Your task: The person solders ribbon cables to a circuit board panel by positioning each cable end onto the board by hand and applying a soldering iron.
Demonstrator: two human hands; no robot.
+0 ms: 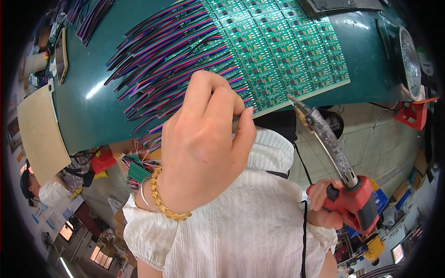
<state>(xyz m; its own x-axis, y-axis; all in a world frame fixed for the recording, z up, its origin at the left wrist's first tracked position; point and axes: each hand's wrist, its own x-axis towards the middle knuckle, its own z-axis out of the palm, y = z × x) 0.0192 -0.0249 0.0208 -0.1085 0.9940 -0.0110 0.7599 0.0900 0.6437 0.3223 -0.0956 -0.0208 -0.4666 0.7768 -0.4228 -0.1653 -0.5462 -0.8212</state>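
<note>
My left hand (204, 143), with a yellow bead bracelet on the wrist, is raised over the near edge of a green circuit board panel (282, 46). Its thumb and fingers pinch a thin grey wire (236, 118), which is mostly hidden. Many red, blue and black wires (171, 60) fan out to the left from the panel's left edge. My right hand (322, 206) grips the red handle of a soldering iron (345, 185). The iron's dark tip (293, 100) points up toward the panel's near edge, just right of my left fingertips.
The panel lies on a dark green table (92, 106). A round metal tin (410, 60) sits at its right end, with a red holder (412, 115) below it. A beige board (39, 129) lies at the left. Another person in a mask (46, 192) is at lower left.
</note>
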